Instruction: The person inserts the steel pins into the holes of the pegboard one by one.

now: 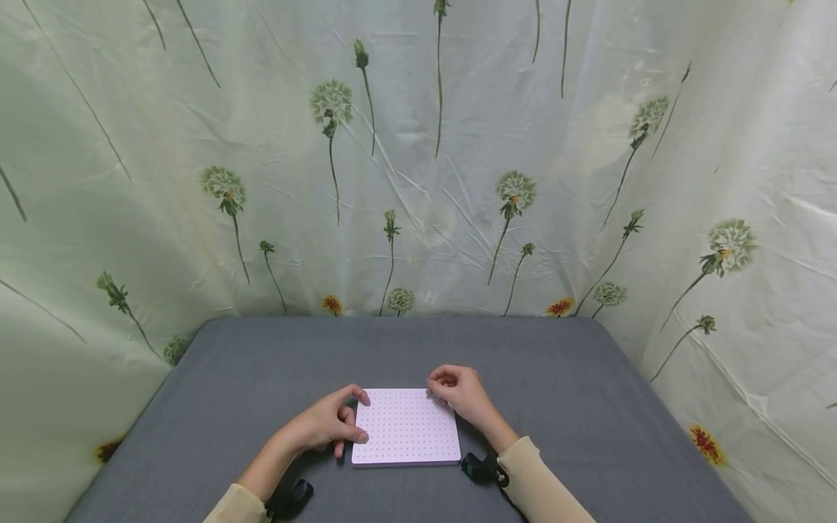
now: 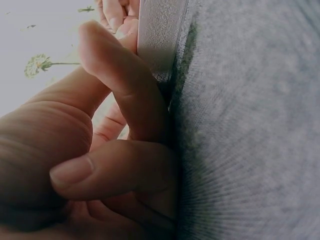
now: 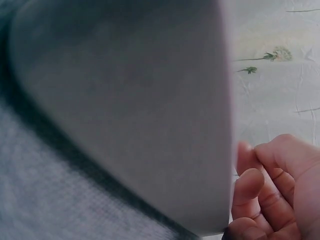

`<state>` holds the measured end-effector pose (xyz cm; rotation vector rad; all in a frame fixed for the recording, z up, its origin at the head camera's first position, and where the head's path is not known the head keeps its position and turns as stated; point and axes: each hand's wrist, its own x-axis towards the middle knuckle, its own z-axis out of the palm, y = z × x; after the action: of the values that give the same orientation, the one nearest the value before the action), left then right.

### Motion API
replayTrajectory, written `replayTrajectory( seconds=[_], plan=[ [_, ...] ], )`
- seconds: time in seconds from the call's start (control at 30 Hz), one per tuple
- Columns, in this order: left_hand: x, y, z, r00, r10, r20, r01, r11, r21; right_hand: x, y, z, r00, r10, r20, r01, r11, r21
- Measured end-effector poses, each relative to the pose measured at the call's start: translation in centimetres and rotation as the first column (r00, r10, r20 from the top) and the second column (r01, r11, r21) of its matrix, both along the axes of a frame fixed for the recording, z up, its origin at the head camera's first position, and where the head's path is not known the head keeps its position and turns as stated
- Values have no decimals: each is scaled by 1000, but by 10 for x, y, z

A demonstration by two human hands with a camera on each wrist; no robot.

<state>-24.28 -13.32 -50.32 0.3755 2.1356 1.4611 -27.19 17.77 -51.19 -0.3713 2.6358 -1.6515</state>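
Note:
A flat white board [image 1: 408,428] with a grid of small dots lies on the grey table. It looks like a pegboard. My left hand [image 1: 327,421] holds its left end, with the thumb and index finger on the top face. In the left wrist view, the other fingers [image 2: 140,170] curl beside the board's side wall [image 2: 159,40]. Over the far right corner, my right hand [image 1: 461,392] has its thumb and index finger brought together close to the top face. No object shows between those fingertips [image 3: 246,155]; something tiny could be hidden there.
The grey cloth-covered table [image 1: 261,363] reaches back to a pale curtain [image 1: 425,218] printed with dandelions, which also hangs along both sides. Dark wrist devices [image 1: 480,468] sit at both forearms, below the beige sleeves.

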Motion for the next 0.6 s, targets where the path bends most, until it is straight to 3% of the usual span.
replayTrajectory(
  seconds=[0.23, 0.6],
  plan=[
    [0, -1, -1, 1000, 1, -2, -1, 1000, -17, 0, -1, -2, 1000, -3, -29, 4, 1000, 25],
    [-1, 0, -2, 1000, 10, 9, -10, 1000, -15, 1, -1, -2, 993, 23, -116, -4, 988, 157]
  ],
)
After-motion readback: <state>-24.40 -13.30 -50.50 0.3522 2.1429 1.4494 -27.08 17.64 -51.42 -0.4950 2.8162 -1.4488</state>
